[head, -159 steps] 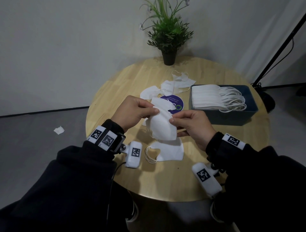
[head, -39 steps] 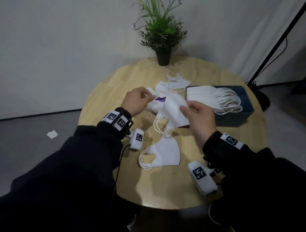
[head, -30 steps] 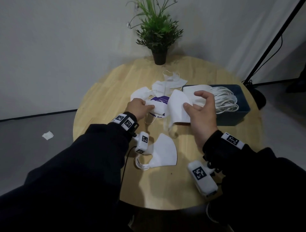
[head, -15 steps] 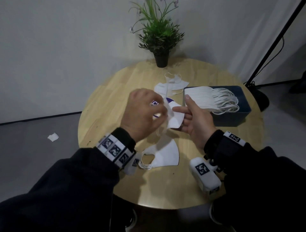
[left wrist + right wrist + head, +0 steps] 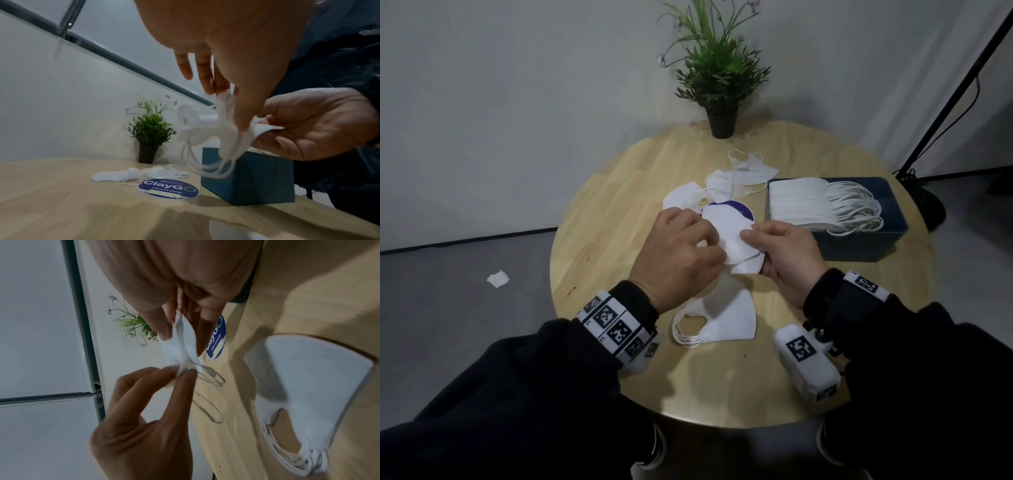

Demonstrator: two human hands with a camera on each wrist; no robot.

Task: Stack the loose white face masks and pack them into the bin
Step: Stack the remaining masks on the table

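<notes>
Over the middle of the table, both hands hold folded white masks (image 5: 736,240) together. My left hand (image 5: 717,248) pinches their left edge, thumb against fingers, while the ear loops (image 5: 207,167) dangle below. My right hand (image 5: 751,245) pinches the right side with the thumb on top. In the right wrist view the held masks (image 5: 183,340) gape slightly between the two hands. Below them a small stack of masks (image 5: 722,322) lies on the table. Loose masks (image 5: 726,181) lie further back. The dark blue bin (image 5: 859,246) at right holds a row of packed masks (image 5: 808,205).
A round blue sticker (image 5: 168,188) sits on the round wooden table (image 5: 602,240) under the hands. A potted plant (image 5: 719,85) stands at the far edge. A dark stand pole (image 5: 955,89) rises at right. A white scrap (image 5: 498,278) lies on the floor to the left.
My left hand reached to the loose masks at the back, came back with one and brought it against the mask in my right hand. Both hands now pinch them together.
</notes>
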